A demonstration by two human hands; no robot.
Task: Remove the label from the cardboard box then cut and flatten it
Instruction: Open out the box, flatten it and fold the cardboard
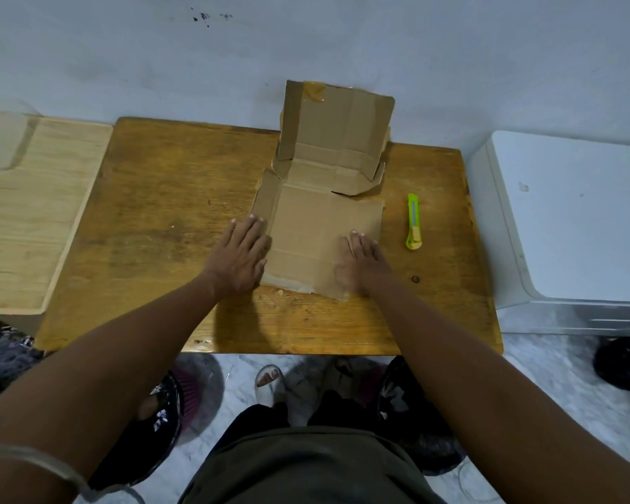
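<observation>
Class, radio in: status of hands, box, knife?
Both hands flat, pressing box. Far panel upright against wall. Knife set aside, right.

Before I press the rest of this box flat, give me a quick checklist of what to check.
1. Cutter clear of both hands, on the table: ok.
2. Cutter blade retracted: cannot tell.
3. Left hand and right hand pinning the cardboard near panel: ok.
4. Far panel flat: not ok, it stands up against the wall.
5. Label removed: cannot tell; only tape residue shows at the top edge.
</observation>
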